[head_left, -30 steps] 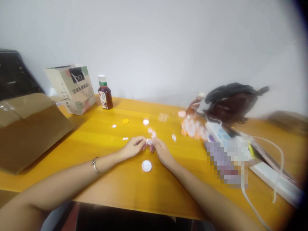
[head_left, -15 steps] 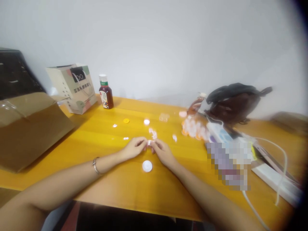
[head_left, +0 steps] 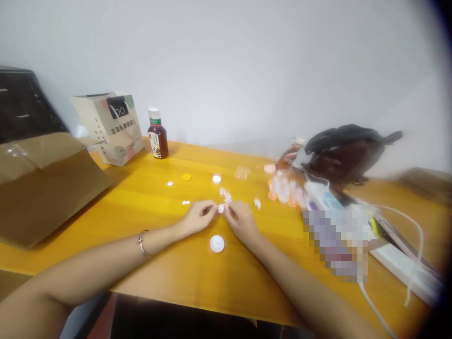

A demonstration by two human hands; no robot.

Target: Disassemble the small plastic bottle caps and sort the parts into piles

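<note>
Over the middle of the table, my left hand (head_left: 198,217) and my right hand (head_left: 243,220) face each other with fingertips nearly meeting. Both are pinched on a small whitish, partly clear piece (head_left: 221,208), too blurred to name. Just beyond the fingertips lie several small clear pieces (head_left: 226,196). A round white disc (head_left: 216,244) rests on the near side, between my wrists. Farther off are a small white cap-like round (head_left: 216,179) and a yellow disc (head_left: 187,176). Tiny white pieces (head_left: 185,202) sit beside my left hand, and another white bit (head_left: 257,203) to the right.
At left stand a brown paper bag (head_left: 52,188), a printed carrier bag (head_left: 120,132) and a dark red bottle (head_left: 157,136). On the right are a cluster of white-and-orange items (head_left: 286,189), a dark bag (head_left: 346,150), a white power strip (head_left: 406,273) and cables.
The view has shifted slightly. My fingertips have drawn a little apart around the small piece, so more of it shows. The things on the table look unmoved.
</note>
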